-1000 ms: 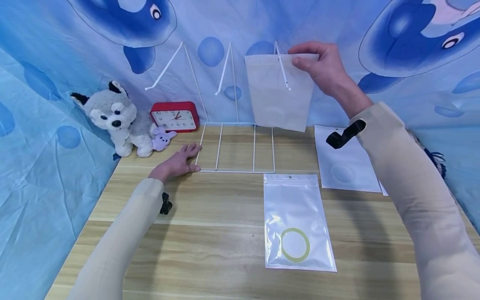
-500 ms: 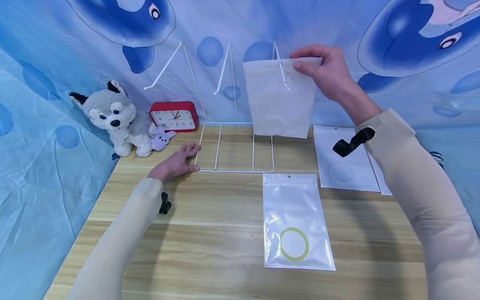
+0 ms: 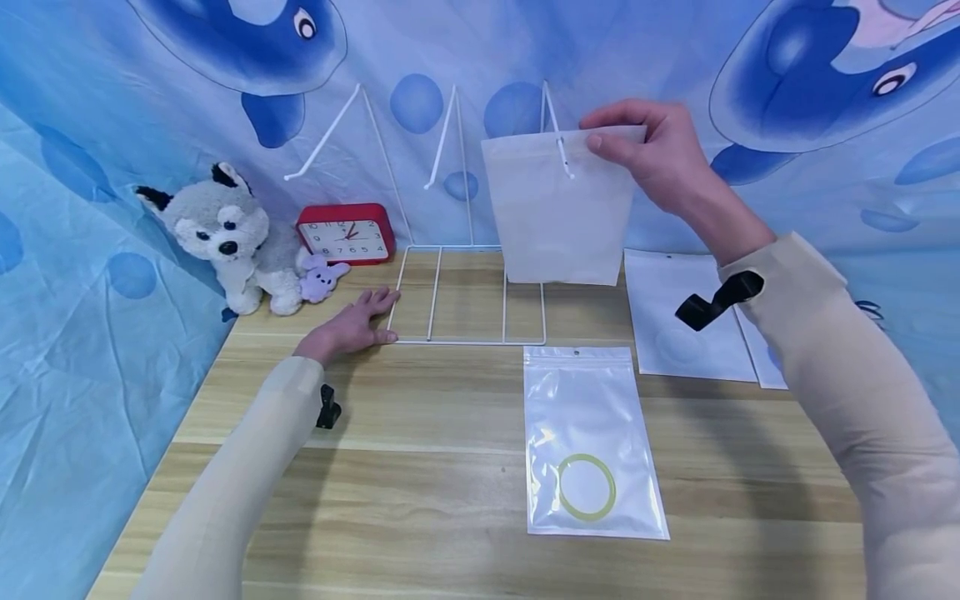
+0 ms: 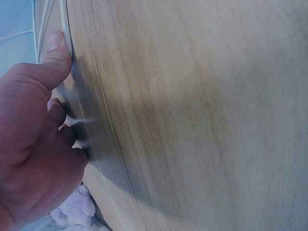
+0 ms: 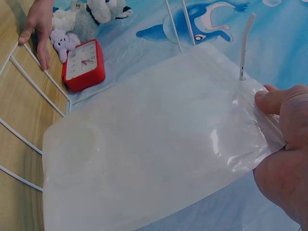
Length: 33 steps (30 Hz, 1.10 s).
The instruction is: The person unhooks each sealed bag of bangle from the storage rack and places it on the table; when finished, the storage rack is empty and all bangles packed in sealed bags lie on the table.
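Observation:
My right hand (image 3: pixel 660 150) pinches the top right corner of a white plastic pouch (image 3: pixel 562 217) between thumb and fingers. The pouch hangs from the right prong (image 5: pixel 247 45) of a white wire display rack (image 3: pixel 468 342); in the right wrist view the prong passes through the hole near its top edge. At the left end of the rack's base, my left hand (image 3: pixel 352 327) rests with fingers spread. Its thumb (image 4: pixel 57 50) touches the base wire in the left wrist view. The other two prongs, a middle (image 3: pixel 442 142) and a left one (image 3: pixel 326 137), carry nothing.
A flat white pouch (image 3: pixel 577 417) with a yellow-green ring (image 3: pixel 587 487) lies on the wooden table (image 3: pixel 405 500). More white pouches (image 3: pixel 686 321) lie at the right. A plush husky (image 3: pixel 225 233), red clock (image 3: pixel 347 232) and small purple plush (image 3: pixel 321 279) stand back left, before a blue curtain (image 3: pixel 60 350).
My right hand has drawn the pouch along the right prong, forward and downward towards its tip. The left hand stays on the rack's base.

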{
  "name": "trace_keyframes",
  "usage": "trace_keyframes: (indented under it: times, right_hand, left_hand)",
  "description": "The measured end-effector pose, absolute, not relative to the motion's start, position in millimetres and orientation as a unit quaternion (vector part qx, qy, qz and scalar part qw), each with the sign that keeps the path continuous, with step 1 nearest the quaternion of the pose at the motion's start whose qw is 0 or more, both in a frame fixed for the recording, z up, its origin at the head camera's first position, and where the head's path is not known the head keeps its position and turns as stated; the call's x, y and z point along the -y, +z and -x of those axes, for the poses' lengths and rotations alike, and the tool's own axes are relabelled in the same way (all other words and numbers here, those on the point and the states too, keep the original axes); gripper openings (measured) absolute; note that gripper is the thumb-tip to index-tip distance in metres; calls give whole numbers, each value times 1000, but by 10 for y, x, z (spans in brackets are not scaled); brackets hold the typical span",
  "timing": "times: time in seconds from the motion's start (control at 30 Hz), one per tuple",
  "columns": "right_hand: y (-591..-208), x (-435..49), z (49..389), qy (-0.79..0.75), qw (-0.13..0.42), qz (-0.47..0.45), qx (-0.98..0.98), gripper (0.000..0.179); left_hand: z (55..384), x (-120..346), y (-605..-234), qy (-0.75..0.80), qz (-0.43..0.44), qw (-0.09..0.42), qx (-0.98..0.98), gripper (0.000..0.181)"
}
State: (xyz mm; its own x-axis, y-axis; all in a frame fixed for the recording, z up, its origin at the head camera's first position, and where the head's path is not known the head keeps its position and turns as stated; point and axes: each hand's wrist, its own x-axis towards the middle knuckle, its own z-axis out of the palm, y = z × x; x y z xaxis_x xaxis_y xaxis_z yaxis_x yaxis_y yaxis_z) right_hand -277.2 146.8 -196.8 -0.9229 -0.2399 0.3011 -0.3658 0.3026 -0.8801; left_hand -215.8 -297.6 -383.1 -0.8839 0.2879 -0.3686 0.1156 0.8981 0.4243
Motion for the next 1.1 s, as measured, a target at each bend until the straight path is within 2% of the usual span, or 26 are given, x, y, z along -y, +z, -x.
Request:
trace_keyframes:
  times: [1.1]
  right_hand:
    - [-1972,-1574,2318,546,88,-228,801,19]
  left_hand:
    - [2150,2974,-3840,197,-101,217,-951,83]
